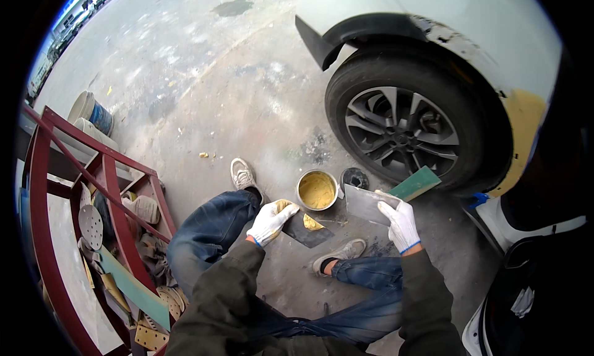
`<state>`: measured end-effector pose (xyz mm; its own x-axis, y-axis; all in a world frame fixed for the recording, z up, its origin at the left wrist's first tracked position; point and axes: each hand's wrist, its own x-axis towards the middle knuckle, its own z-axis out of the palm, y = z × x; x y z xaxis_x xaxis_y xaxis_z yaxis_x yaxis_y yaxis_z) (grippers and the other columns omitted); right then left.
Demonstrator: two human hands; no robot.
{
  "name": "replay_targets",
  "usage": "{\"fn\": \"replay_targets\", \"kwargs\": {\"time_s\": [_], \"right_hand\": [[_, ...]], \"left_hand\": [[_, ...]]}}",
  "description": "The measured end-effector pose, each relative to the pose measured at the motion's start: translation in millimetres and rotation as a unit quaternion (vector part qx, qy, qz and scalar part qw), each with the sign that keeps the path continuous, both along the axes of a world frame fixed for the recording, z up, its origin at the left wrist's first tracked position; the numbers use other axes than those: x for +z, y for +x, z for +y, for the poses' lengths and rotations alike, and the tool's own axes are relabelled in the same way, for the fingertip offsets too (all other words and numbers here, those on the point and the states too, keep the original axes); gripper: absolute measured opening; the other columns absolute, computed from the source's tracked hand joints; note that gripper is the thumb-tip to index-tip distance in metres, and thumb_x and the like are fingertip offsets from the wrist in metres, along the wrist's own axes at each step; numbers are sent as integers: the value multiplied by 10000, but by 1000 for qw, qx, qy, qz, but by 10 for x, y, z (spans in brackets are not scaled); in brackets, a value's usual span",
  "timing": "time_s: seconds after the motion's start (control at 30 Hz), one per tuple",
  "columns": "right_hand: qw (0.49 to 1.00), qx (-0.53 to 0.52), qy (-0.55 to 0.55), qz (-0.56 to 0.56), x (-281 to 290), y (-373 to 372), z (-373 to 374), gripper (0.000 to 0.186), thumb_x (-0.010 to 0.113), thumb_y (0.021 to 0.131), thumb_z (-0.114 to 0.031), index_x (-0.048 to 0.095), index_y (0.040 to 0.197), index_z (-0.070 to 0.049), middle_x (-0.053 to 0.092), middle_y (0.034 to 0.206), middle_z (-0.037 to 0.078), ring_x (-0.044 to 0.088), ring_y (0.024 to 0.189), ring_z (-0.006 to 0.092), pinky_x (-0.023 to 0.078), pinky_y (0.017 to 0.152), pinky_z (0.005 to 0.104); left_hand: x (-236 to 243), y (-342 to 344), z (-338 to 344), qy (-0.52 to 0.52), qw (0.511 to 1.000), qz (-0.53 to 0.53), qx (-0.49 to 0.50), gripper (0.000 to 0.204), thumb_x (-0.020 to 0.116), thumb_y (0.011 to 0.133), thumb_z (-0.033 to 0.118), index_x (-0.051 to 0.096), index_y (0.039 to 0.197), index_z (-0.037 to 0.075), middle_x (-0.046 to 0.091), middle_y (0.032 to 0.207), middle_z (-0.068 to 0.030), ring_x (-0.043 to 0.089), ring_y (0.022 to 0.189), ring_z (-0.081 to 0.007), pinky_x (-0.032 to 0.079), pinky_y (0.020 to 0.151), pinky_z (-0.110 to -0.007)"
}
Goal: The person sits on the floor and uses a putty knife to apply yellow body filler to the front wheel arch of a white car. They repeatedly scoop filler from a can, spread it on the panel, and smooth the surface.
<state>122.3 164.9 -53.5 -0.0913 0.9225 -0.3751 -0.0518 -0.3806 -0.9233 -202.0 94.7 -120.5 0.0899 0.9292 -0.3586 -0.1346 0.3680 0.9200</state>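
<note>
My left hand (273, 221), in a white knitted glove smeared with yellow, grips the edge of a dark flat spreader (303, 234). A dab of yellow putty (312, 222) sits on that spreader. My right hand (399, 221), gloved likewise, pinches a grey flat spreader (366, 205) between thumb and fingers. From behind the right fingers a green flat strip (416, 184) sticks out toward the wheel; whether the hand holds it too, I cannot tell. Between the hands, a little farther off, an open tin (317, 190) of yellow putty stands on the ground.
A round black object (354, 178) lies beside the tin. Beyond it rises the car wheel (402, 130), under a white body panel with a yellow filler patch (523, 117). At left stands a red metal rack (114, 189) holding sanding tools and boards, with buckets (93, 113) behind it.
</note>
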Motion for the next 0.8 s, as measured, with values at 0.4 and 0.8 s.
{"fn": "replay_targets", "kwargs": {"time_s": [0.4, 0.8], "right_hand": [[824, 210, 46, -524, -1760, -1211, 1036, 277, 602, 822, -236, 732, 974, -45, 690, 962, 243, 670, 920, 411, 532, 813, 473], [736, 187, -36, -650, -2662, -1692, 1017, 207, 633, 800, -184, 730, 909, -38, 702, 947, 237, 693, 895, 388, 561, 780, 462]], "left_hand": [[-1200, 155, 258, -19, 971, 235, -45, 358, 633, 952, 326, 651, 1210, 78, 730, 1004, -105, 696, 878, -222, 526, 793, -333], [-1272, 115, 360, -55, 970, 216, -100, 626, 633, 949, 316, 368, 1499, 179, 708, 1075, -136, 668, 1004, -335, 513, 865, -392]]}}
